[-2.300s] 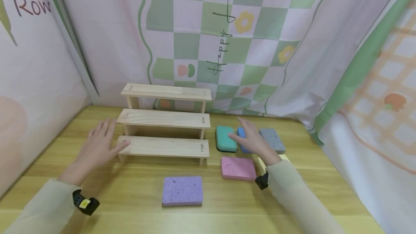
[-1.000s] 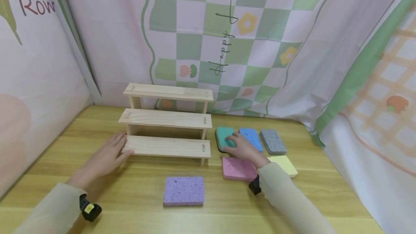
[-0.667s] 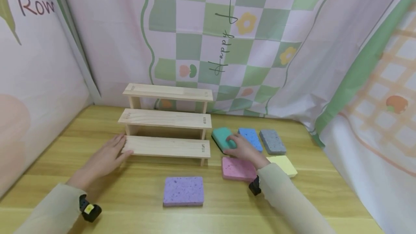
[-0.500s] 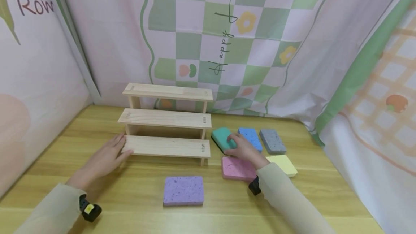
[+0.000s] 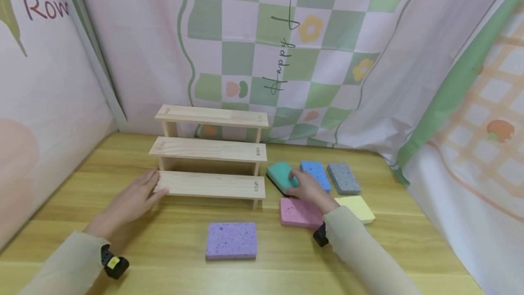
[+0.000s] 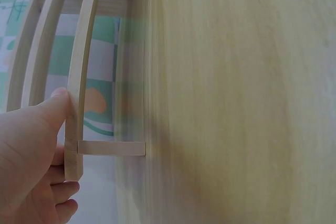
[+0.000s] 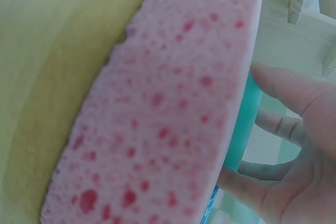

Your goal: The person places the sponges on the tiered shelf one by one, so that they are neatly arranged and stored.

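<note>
The left hand [image 5: 128,204] pinched the left end of the lowest board [image 5: 210,185] of the wooden rack [image 5: 209,149], while the right hand [image 5: 309,191] pinched the green sponge [image 5: 280,175], which sat askew between the rack and the blue sponge [image 5: 315,175], behind the pink sponge [image 5: 299,214].

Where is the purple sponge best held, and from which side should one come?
Probably by its front and back edges, at mid-length, from above: the purple sponge lies flat on the table, its shorter span looks front to back, and nothing touches its sides.
</note>
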`<state>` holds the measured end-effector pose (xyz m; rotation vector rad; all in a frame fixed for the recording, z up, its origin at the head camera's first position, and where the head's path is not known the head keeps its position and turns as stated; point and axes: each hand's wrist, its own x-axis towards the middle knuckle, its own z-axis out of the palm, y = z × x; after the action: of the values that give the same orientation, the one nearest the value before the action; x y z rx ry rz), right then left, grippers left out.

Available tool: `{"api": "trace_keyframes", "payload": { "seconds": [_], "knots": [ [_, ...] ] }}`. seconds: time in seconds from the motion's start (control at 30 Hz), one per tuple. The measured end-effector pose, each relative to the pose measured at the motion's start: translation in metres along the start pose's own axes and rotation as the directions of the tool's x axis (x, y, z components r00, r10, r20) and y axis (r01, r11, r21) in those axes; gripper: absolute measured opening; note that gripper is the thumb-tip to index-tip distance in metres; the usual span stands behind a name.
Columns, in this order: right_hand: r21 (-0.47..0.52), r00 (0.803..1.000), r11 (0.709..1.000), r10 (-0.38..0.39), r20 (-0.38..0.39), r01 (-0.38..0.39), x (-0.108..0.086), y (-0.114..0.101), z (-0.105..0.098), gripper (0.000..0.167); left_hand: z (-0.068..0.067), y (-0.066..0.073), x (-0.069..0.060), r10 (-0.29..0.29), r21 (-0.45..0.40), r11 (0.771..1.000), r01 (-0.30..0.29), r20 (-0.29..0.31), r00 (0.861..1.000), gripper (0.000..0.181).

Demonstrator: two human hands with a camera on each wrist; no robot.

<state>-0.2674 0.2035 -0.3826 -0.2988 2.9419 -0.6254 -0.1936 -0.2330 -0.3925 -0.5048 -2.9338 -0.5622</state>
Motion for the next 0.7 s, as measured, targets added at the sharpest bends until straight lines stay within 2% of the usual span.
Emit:
{"api": "trace_keyframes", "payload": {
  "seconds": [0.5,0.7],
  "knots": [
    [0.028,1.000,1.000,0.005,-0.015,-0.005,-0.001,0.001,-0.010,0.031,0.002,-0.002,0.001,0.023,0.001,1.000,-0.022,-0.016,1.000,0.072],
    [0.045,0.999,0.999,-0.018,-0.045,0.020,-0.002,0.001,-0.016,0.031,0.002,-0.003,0.001,0.012,-0.002,1.000,-0.012,0.000,1.000,0.072]
  ]
}}
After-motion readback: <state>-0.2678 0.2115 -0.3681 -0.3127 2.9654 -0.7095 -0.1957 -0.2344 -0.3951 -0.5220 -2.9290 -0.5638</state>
